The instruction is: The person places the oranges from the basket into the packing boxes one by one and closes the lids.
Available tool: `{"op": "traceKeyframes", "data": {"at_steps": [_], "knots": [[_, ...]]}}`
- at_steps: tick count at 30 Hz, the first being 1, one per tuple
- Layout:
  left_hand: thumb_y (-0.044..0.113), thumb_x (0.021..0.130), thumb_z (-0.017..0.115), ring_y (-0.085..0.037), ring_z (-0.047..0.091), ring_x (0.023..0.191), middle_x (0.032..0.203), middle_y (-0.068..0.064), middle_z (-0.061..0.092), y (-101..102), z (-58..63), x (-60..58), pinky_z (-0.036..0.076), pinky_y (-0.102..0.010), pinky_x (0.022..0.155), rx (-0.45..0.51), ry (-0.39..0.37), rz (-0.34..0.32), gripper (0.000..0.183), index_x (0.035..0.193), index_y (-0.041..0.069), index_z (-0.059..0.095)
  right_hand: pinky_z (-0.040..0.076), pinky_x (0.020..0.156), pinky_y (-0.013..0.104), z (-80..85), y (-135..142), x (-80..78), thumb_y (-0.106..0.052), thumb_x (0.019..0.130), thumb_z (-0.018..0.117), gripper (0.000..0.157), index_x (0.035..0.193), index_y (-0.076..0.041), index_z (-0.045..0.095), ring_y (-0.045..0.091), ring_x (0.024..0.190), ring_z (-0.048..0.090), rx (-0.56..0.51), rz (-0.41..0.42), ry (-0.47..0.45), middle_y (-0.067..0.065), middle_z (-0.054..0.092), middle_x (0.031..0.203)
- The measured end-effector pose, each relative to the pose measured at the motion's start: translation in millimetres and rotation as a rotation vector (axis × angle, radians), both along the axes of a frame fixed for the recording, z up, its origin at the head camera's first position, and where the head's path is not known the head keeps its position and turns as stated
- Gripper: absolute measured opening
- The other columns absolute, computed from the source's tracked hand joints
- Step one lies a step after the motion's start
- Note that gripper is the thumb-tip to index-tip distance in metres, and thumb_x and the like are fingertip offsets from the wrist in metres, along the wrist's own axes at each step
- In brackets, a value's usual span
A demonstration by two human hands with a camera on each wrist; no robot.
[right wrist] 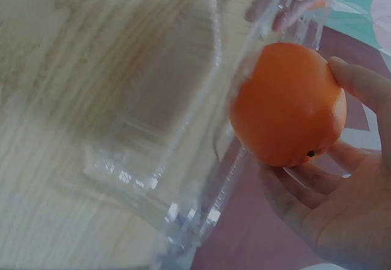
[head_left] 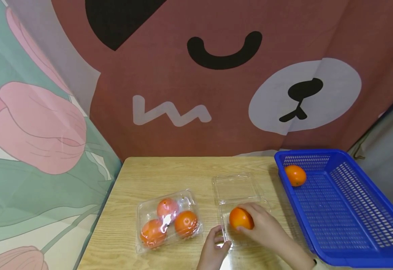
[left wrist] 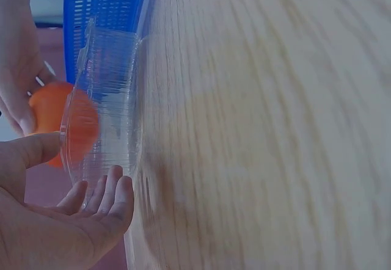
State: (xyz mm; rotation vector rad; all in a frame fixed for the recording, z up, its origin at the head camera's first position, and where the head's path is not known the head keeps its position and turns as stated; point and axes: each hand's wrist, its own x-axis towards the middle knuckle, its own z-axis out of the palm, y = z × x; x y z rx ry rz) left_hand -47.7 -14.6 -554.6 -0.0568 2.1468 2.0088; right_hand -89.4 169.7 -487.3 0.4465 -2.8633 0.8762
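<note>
My right hand (head_left: 265, 227) grips an orange (head_left: 241, 218) between thumb and fingers, over the base of an open clear plastic clamshell box (head_left: 222, 217). The right wrist view shows a small dark stem spot on this orange (right wrist: 290, 102), with the fingers (right wrist: 299, 190) beneath it. At the box's near left corner is my left hand (head_left: 212, 250). In the left wrist view its thumb (left wrist: 43, 148) lies at the box's rim and its other fingers bend against the outer wall, holding the edge. The box's lid (head_left: 235, 187) lies folded back, away from me.
Left of the open box lies another clear box (head_left: 172, 198) with three oranges inside. A blue plastic basket (head_left: 299, 221) stands on the right, one orange (head_left: 295, 175) in its far left corner. The wooden table (head_left: 115, 225) meets a printed cloth (head_left: 183, 142) behind.
</note>
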Motion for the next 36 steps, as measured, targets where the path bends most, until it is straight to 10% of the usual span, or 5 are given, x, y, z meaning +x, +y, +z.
{"op": "traceKeyframes", "data": {"at_steps": [36], "knots": [[0.01, 0.089, 0.071, -0.022, 0.062, 0.098, 0.12, -0.015, 0.063, -2, -1.7, -2.0, 0.048, -0.031, 0.075, -0.046, 0.008, -0.049, 0.05, 0.133, -0.007, 0.051, 0.051, 0.086, 0.055, -28.2, -20, -6.5, -0.023, 0.069, 0.09, 0.059, 0.121, -0.01, 0.066, 0.035, 0.112, 0.059, 0.086, 0.012, -0.005, 0.013, 0.062, 0.122]]}}
